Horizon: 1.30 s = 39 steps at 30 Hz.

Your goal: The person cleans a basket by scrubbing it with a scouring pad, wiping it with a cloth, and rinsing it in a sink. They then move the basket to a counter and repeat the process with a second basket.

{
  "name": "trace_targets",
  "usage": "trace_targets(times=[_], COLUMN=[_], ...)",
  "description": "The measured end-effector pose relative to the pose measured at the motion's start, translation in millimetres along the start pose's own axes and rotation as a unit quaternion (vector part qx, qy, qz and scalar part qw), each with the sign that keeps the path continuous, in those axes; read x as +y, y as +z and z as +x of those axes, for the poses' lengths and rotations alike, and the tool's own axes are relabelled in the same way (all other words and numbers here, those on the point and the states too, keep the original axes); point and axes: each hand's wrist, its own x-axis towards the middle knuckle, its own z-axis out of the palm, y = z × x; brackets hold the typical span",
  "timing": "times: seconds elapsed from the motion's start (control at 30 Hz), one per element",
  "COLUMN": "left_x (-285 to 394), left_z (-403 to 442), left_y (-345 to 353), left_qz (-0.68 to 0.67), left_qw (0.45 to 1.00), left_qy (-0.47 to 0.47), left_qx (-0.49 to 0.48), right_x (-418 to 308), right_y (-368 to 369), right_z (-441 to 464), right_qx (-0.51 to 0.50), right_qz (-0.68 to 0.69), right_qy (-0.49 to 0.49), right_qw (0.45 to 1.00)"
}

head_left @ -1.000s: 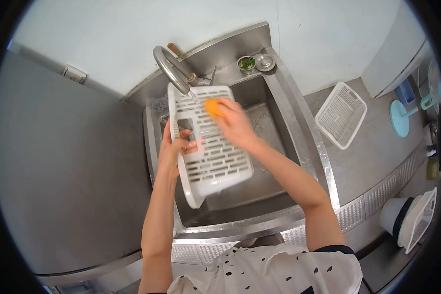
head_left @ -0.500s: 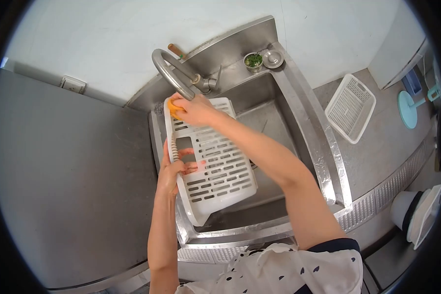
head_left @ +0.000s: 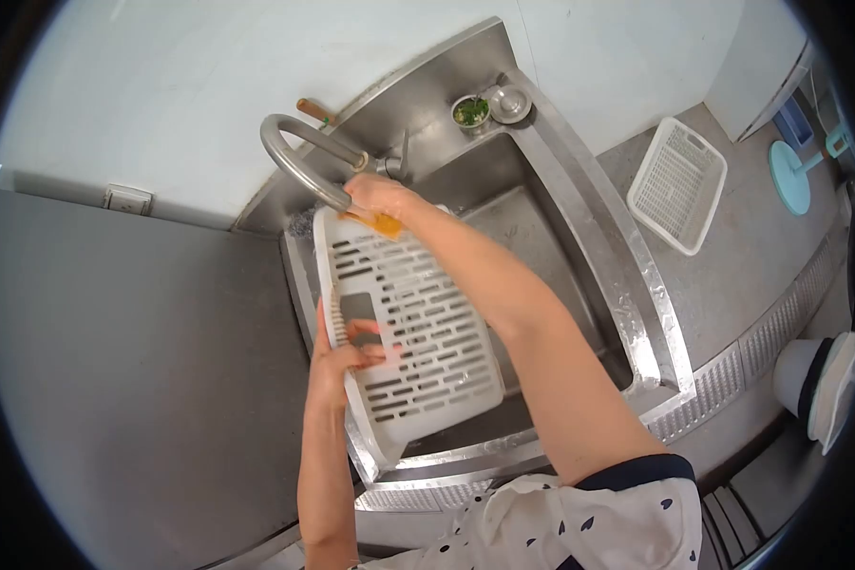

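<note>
A white slotted plastic dish rack [head_left: 427, 328] is held tilted over the left side of the steel sink [head_left: 541, 242]. My left hand [head_left: 344, 356] grips its left edge, with fingers reaching through the square opening. My right hand [head_left: 382, 195] is closed on an orange sponge [head_left: 386, 226] against the rack's far end, just below the curved faucet spout [head_left: 304, 171]. The fingertips of my right hand are partly hidden.
A small bowl of green herbs [head_left: 470, 112] and a round metal lid [head_left: 510, 104] sit on the sink's back corner. A white basket [head_left: 677, 185] lies on the counter to the right. A grey surface [head_left: 152, 370] borders the sink on the left.
My right hand has moved the sponge rightward from the rack's far left corner along its far edge. My left hand keeps its grip. The whole view has shifted slightly.
</note>
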Motion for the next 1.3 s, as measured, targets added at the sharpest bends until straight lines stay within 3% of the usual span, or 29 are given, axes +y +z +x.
trace_targets(times=[0.1, 0.13, 0.27, 0.37, 0.47, 0.57, 0.67, 0.77, 0.8, 0.9, 0.97, 1.07, 1.17, 1.27, 1.3], left_x=[5, 3, 3, 4, 9, 12, 33, 41, 39, 42, 45, 52, 53, 50, 52], left_z=[9, 13, 22, 23, 15, 16, 38, 64, 62, 43, 24, -3, -22, -29, -28], left_y=[1, -2, -9, -10, -3, 4, 21, 19, 23, 25, 27, 20, 2, -28, -35], left_qz=[-0.024, -0.018, -0.021, -0.033, -0.004, 0.077, 0.159, 0.208, 0.259, 0.275, 0.261, 0.256, 0.258, 0.251, 0.249], left_qw=[0.999, 0.999, 0.999, 0.999, 1.000, 0.996, 0.984, 0.975, 0.957, 0.958, 0.962, 0.963, 0.961, 0.962, 0.962], left_qy=[0.005, 0.010, 0.013, 0.008, 0.010, 0.035, 0.075, 0.025, 0.039, 0.048, 0.063, 0.079, 0.099, 0.111, 0.110], left_qx=[0.028, 0.026, 0.035, 0.024, 0.011, 0.020, 0.019, 0.081, 0.122, 0.063, 0.039, 0.010, -0.001, 0.003, 0.003], right_x=[-35, -42, -31, -26, -15, -17, -12, -16, -18, -27, -34, -48, 19, 104, 102], right_y=[19, 22, 36, 27, -5, -35, -31, -12, -13, -28, -33, -43, -49, -40, -33], right_z=[-59, -70, -88, -110, -101, -98, -99, -116, -123, -143, -156, -172, -148, -107, -107], right_qx=[0.236, 0.267, 0.275, 0.308, 0.233, 0.121, 0.211, 0.251, 0.211, 0.100, 0.033, 0.027, -0.020, -0.018, -0.014], right_qz=[-0.173, -0.081, -0.226, -0.289, -0.249, -0.111, -0.115, -0.243, -0.254, -0.247, -0.195, -0.215, -0.273, -0.285, -0.263], right_qy=[-0.147, -0.149, -0.307, -0.319, -0.095, 0.052, 0.062, -0.067, -0.104, -0.187, -0.201, -0.136, -0.186, -0.099, -0.118], right_qw=[0.945, 0.949, 0.883, 0.848, 0.935, 0.985, 0.969, 0.934, 0.938, 0.946, 0.959, 0.967, 0.943, 0.953, 0.958])
